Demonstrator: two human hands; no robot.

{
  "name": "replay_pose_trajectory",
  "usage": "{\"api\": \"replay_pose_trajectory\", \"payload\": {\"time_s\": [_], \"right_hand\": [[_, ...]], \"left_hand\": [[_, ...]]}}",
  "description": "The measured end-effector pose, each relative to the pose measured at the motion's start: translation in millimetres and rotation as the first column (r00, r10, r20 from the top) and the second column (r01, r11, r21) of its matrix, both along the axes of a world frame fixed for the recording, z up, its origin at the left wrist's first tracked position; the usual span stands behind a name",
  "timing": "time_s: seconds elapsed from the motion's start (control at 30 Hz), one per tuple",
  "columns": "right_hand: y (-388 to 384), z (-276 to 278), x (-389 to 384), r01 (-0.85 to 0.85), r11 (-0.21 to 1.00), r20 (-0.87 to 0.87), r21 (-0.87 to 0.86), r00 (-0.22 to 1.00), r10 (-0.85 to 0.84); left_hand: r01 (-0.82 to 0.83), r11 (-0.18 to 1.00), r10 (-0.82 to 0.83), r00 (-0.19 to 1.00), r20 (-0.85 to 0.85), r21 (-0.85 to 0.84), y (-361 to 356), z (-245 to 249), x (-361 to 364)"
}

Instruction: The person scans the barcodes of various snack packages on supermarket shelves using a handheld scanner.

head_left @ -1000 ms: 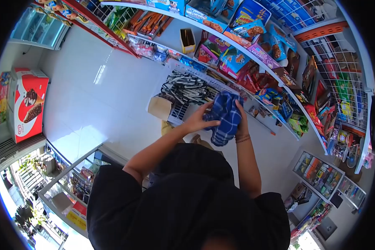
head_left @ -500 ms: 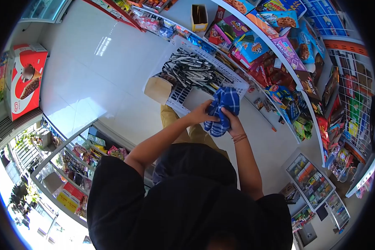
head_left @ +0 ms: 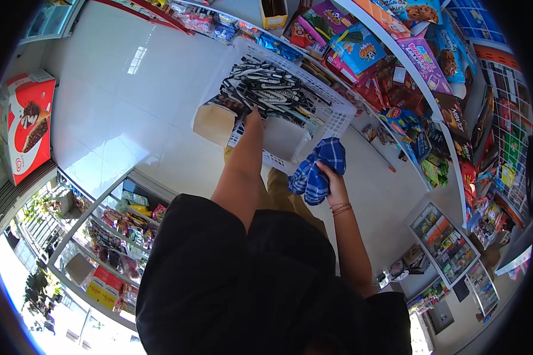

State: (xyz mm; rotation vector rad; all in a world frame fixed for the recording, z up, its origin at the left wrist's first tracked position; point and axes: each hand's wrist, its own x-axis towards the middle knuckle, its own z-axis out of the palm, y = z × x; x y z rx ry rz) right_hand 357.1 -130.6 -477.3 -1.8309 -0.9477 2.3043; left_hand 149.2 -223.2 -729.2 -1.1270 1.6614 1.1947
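A blue checked cloth (head_left: 324,163) hangs bunched from my right hand (head_left: 335,182), whose fingers and thumb are closed on it, just off the near right corner of a white plastic basket (head_left: 339,121). My left hand (head_left: 253,117) reaches down into that basket, between an open cardboard box (head_left: 214,123) and a heap of slim black-and-white packets (head_left: 269,89). Most of its fingers are hidden, so its grip does not show. In the near part of the basket, a pale flat surface (head_left: 285,137) lies beside the left forearm.
Shelves of colourful snack packs (head_left: 361,53) curve along the right and top. A glass display case (head_left: 109,231) stands at lower left, and a red ice-cream box (head_left: 31,127) at far left. Pale floor tiles (head_left: 100,77) surround the basket.
My left hand has let go of the cloth and moved left and forward into the basket. The cloth stays in my right hand, slightly lower. The whole view has shifted a little.
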Motion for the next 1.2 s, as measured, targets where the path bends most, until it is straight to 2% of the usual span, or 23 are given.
{"api": "replay_pose_trajectory", "payload": {"time_s": [0.03, 0.07, 0.13, 0.17, 0.23, 0.3, 0.37, 0.43, 0.5, 0.57, 0.63, 0.7, 0.73, 0.77, 0.8, 0.83, 0.9, 0.93, 0.97, 1.03, 1.1, 1.17, 1.2], "right_hand": [[-2, 1, 0, 0.002, 1.0, 0.003, 0.01, 1.0, -0.002], [-4, 1, 0, 0.01, 1.0, 0.001, -0.006, 1.0, -0.01], [-7, -6, 5, 0.008, 1.0, -0.007, -0.001, 1.0, -0.008], [-9, -8, 6, 0.007, 1.0, -0.015, 0.003, 1.0, -0.007], [-7, -7, 7, 0.017, 0.999, -0.051, -0.028, 0.999, -0.018], [-1, 0, 8, 0.022, 0.998, -0.094, -0.053, 0.995, -0.027], [8, 8, 8, 0.106, 0.986, -0.118, -0.127, 0.986, -0.121], [17, 15, 10, 0.127, 0.983, -0.173, -0.134, 0.974, -0.149], [23, 18, 15, 0.261, 0.933, -0.273, -0.247, 0.905, -0.326], [27, 8, 23, 0.256, 0.93, -0.368, -0.265, 0.865, -0.342], [26, 14, 20, 0.198, 0.894, -0.464, -0.403, 0.797, -0.386], [19, 27, 11, 0.147, 0.916, -0.487, -0.372, 0.81, -0.327], [14, 33, 7, 0.007, 0.916, -0.575, -0.4, 0.777, -0.257], [9, 41, 1, -0.132, 0.904, -0.658, -0.407, 0.729, -0.19], [4, 39, -4, -0.136, 0.929, -0.644, -0.344, 0.754, -0.128], [3, 36, -4, -0.14, 0.935, -0.659, -0.325, 0.743, -0.118], [2, 31, -10, -0.304, 0.94, -0.788, -0.157, 0.612, 0.067], [10, 30, -15, -0.39, 0.9, -0.911, -0.192, 0.412, -0.016], [13, 36, -19, -0.387, 0.905, -0.92, -0.176, 0.391, -0.012], [19, 51, -22, -0.471, 0.882, -0.751, -0.001, 0.583, 0.31], [11, 103, -33, -0.469, 0.881, -0.793, -0.055, 0.557, 0.247], [2, 124, -41, -0.331, 0.934, -0.736, 0.134, 0.597, 0.318], [-1, 130, -43, -0.29, 0.949, -0.713, 0.124, 0.639, 0.288]], "left_hand": [[0.103, 0.992, -0.101, 0.995, 0.023, -0.079, -1, -4, -1], [0.102, 0.992, -0.1, 0.995, 0.021, -0.077, -2, -7, -1], [0.286, 0.952, -0.293, 0.954, -0.063, -0.107, -4, -11, -2], [0.287, 0.952, -0.296, 0.953, -0.072, -0.106, -3, -2, -1], [0.22, 0.973, -0.204, 0.96, -0.194, 0.065, -2, 27, 6], [0.205, 0.892, -0.203, 0.978, -0.049, 0.403, -16, 41, 7], [0.097, 0.9, -0.081, 0.995, -0.056, 0.426, -23, 79, 27], [0.056, 0.693, -0.083, 0.997, 0.002, 0.719, -39, 112, 37], [0.08, 0.626, -0.177, 0.983, 0.042, 0.775, -46, 163, 41], [0.193, 0.585, -0.263, 0.964, -0.041, 0.788, -48, 226, 43], [0.3, 0.54, -0.341, 0.932, -0.121, 0.786, -49, 272, 49], [0.379, 0.549, -0.408, 0.899, -0.157, 0.745, -50, 300, 56], [0.391, 0.545, -0.404, 0.898, -0.176, 0.742, -53, 306, 57], [0.524, 0.417, -0.515, 0.809, -0.282, 0.742, -54, 311, 57], [0.638, 0.268, -0.604, 0.695, -0.39, 0.722, -52, 315, 58], [0.651, 0.254, -0.599, 0.687, -0.412, 0.715, -50, 319, 62], [0.653, 0.163, -0.615, 0.653, -0.441, 0.739, -51, 330, 67], [0.648, 0.141, -0.624, 0.645, -0.441, 0.748, -51, 337, 67], [0.666, 0.13, -0.626, 0.629, -0.461, 0.734, -52, 345, 65], [0.683, 0.11, -0.607, 0.621, -0.495, 0.722, -53, 361, 63], [0.717, 0.064, -0.63, 0.568, -0.529, 0.694, -55, 379, 57], [0.714, 0.011, -0.646, 0.54, -0.54, 0.7, -57, 391, 50], [0.747, -0.007, -0.668, 0.492, -0.559, 0.665, -59, 404, 44]]}}
